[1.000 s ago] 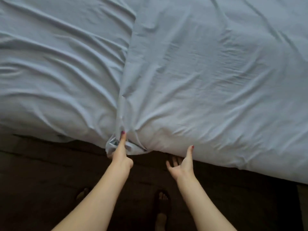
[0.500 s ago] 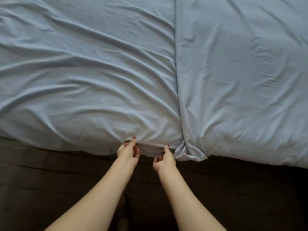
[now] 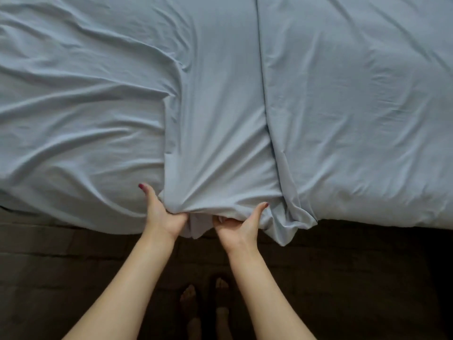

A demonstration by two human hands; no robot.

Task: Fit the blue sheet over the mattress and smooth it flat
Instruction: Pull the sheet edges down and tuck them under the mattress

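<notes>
The pale blue sheet (image 3: 220, 99) covers the whole mattress and hangs over its near edge. A long fold runs from the top down to a bunched flap (image 3: 291, 222) at that edge. My left hand (image 3: 164, 214) grips a gathered piece of the sheet's hem, thumb up on the fabric. My right hand (image 3: 240, 224) grips the same hem a little to the right, thumb lying along the cloth. Between the hands the sheet is pulled taut into a smooth band. Wrinkles spread across the left part. My fingers are tucked under the fabric.
Dark floor (image 3: 73, 278) lies below the bed's near edge. My two feet (image 3: 208, 298) stand close to the bed, between my forearms.
Both hands have taken hold of the hem and pulled it toward me, drawing a smooth band between them. The long fold now lies further right of the hands.
</notes>
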